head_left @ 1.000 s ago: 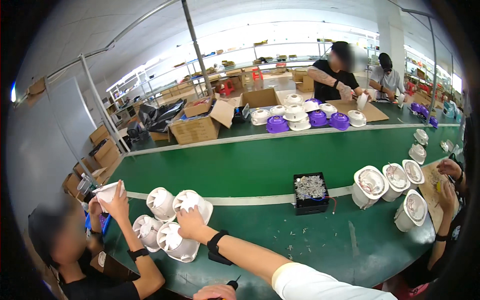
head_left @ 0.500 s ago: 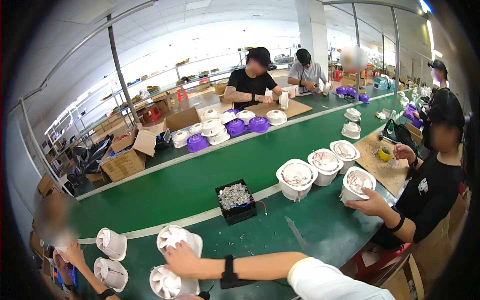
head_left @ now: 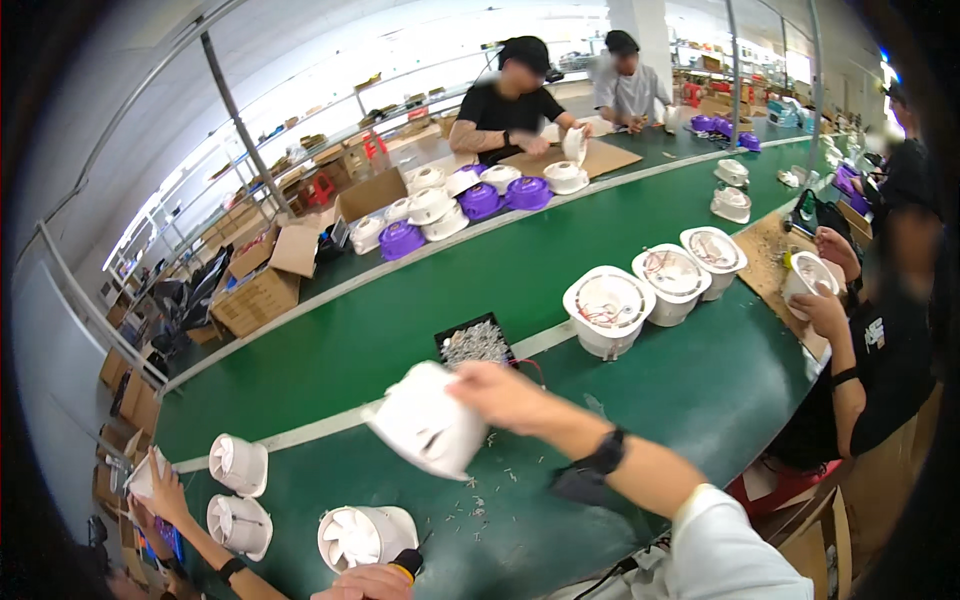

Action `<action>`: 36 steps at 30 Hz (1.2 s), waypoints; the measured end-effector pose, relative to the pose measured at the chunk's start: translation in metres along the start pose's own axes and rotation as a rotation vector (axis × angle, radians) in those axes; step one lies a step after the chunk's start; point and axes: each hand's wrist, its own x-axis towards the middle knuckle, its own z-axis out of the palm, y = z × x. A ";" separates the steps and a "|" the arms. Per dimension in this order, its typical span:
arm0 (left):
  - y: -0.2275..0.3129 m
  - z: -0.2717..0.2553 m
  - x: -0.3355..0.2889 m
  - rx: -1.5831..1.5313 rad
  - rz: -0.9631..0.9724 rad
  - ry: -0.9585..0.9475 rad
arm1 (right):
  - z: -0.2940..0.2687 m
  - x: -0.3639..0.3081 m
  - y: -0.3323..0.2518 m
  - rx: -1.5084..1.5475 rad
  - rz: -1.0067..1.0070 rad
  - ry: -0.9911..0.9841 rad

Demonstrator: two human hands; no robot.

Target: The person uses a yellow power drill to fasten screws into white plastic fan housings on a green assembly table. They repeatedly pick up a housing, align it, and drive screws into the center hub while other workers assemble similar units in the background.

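My right hand (head_left: 500,394) grips a white plastic fan housing (head_left: 425,420) by its side, raised and tilted above the table, slightly blurred. At the bottom edge, my left hand (head_left: 362,584) is partly cut off; its fingers close round a screwdriver (head_left: 407,563) with a black and yellow handle, its thin tip pointing up and right. Just above that hand, a second white fan housing (head_left: 368,537) lies on its side with its blades facing left. Behind the raised housing stands a black box (head_left: 455,327) of small screws (head_left: 477,344).
Two white fan housings (head_left: 238,464) lie at left beside a co-worker's hands (head_left: 165,495). Several wired housings (head_left: 610,305) stand at right, near another co-worker holding a housing (head_left: 808,282). Loose screws (head_left: 478,510) dot the green table. Across the green belt (head_left: 330,335) sit purple and white parts.
My right hand has lifted one fan housing off the table, up and to the right. My left hand with the screwdriver has come into view. The co-worker at right has picked up a housing.
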 end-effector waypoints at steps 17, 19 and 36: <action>-0.045 0.059 0.022 0.003 0.001 0.010 | -0.066 -0.197 -0.019 -1.018 -0.267 -0.090; -0.046 0.058 0.019 -0.007 -0.028 0.025 | -0.054 -0.209 -0.001 -1.223 -0.431 -0.167; -0.070 0.090 0.010 -0.062 -0.401 -0.183 | -0.052 -0.165 0.036 -0.870 -0.345 0.062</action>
